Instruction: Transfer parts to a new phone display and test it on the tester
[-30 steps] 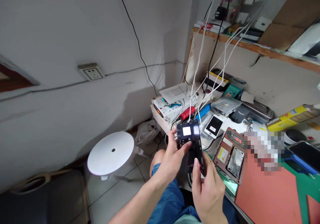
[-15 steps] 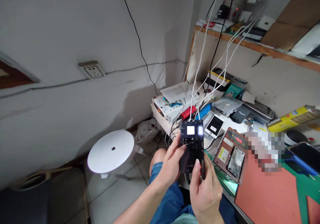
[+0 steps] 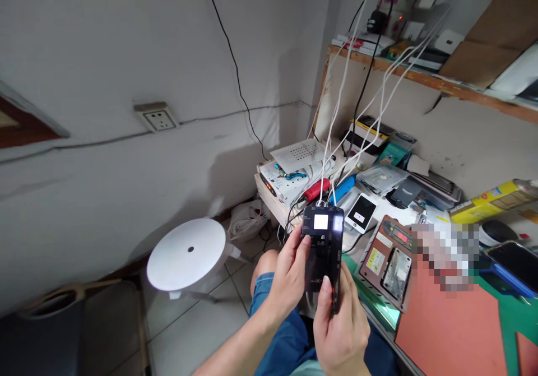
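A black handheld device (image 3: 318, 264) with a small bright white screen and small markings is held over my lap, its far end towards the workbench. My left hand (image 3: 290, 272) grips its left edge, thumb on the front face below the screen. Around the right edge and lower corner wraps my right hand (image 3: 342, 320), its thumb lying along the front. A second bright patch shows at the device's upper right; whether it is a reflection I cannot tell. White cables (image 3: 323, 177) run down to the far end. The fingers behind the device are mostly hidden.
On the bench sit a white-framed phone (image 3: 362, 208), a brown heating plate (image 3: 386, 258) with red digits, a red mat (image 3: 454, 331), and red (image 3: 316, 190) and blue handles (image 3: 342, 188). A round white stool (image 3: 185, 264) stands left. A wooden shelf (image 3: 420, 79) overhangs the bench.
My left thumb has shifted slightly up and left on the device's face. My right hand and the device's lower end have moved slightly; both hands keep their hold.
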Demonstrator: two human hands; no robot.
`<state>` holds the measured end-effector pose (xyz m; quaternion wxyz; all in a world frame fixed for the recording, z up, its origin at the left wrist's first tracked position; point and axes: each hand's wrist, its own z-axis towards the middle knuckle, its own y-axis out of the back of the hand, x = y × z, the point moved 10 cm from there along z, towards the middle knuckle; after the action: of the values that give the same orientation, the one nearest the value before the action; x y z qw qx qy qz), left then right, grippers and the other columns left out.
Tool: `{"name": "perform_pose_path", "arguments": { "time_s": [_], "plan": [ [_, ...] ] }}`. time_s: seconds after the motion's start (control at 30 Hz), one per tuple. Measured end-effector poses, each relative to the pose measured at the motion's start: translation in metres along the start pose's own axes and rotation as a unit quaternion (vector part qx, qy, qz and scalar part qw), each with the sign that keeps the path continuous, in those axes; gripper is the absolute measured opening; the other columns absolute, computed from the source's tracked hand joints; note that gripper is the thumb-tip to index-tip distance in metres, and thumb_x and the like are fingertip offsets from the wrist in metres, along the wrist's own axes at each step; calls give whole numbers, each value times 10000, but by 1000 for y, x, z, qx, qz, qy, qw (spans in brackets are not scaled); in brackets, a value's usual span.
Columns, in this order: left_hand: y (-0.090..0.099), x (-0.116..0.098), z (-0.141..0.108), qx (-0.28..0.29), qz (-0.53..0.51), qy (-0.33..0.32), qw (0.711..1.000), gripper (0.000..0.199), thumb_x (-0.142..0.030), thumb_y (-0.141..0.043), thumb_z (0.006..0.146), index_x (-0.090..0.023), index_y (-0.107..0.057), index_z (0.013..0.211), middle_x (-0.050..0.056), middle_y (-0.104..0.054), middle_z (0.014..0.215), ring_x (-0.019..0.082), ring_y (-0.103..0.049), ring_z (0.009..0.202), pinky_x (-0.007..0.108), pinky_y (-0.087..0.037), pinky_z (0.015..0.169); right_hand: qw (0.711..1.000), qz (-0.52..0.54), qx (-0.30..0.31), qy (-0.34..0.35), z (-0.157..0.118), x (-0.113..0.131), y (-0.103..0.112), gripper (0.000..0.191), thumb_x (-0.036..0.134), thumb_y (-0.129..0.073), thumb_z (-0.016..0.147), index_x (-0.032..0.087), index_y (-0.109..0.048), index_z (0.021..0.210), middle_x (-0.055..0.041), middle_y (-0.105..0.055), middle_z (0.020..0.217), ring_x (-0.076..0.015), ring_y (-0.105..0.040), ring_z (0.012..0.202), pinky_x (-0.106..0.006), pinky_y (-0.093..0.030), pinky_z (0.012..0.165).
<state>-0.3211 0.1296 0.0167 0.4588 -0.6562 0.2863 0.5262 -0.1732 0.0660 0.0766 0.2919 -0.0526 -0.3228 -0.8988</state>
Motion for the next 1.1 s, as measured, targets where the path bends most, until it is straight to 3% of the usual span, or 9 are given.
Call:
{"name": "perform_pose_path", "arguments": {
  "time_s": [0.27,0.5,0.77,1.1],
  "plan": [
    [2,2,-1,-8,11,-2,1000,532,-551,-679,1011,-250,-713,1450,76,-685,1537,315,-476,1571,397,-370,1305,1000,-1,5,4,-1,1,-3,605,246,-565,1113,135,-406,1686,-207,-799,1258,-333,-837,1026,-407,-696,791],
    [0,-1,1,10,26,-9,1000,610,-578,-649,1023,-244,-637,1533,81,-583,1646,319,-407,1613,415,-335,1331,999,16,13,25,-2,5,-3,590,268,-513,1134,98,-393,1687,-224,-786,1269,-323,-813,1117,-401,-696,855],
    [0,2,2,29,39,-25,998,646,-614,-627,1028,-270,-592,1574,69,-539,1680,325,-399,1614,450,-335,1340,999,21,12,44,-3,7,-2,569,295,-470,1154,57,-406,1667,-222,-773,1268,-305,-786,1172,-388,-674,909],
    [0,-1,0,38,51,-32,997,629,-584,-613,1051,-278,-563,1598,53,-508,1703,296,-395,1618,416,-320,1345,997,49,36,51,-7,7,-3,617,332,-475,1147,51,-368,1685,-232,-725,1369,-317,-737,1268,-408,-663,956]
  ]
}}
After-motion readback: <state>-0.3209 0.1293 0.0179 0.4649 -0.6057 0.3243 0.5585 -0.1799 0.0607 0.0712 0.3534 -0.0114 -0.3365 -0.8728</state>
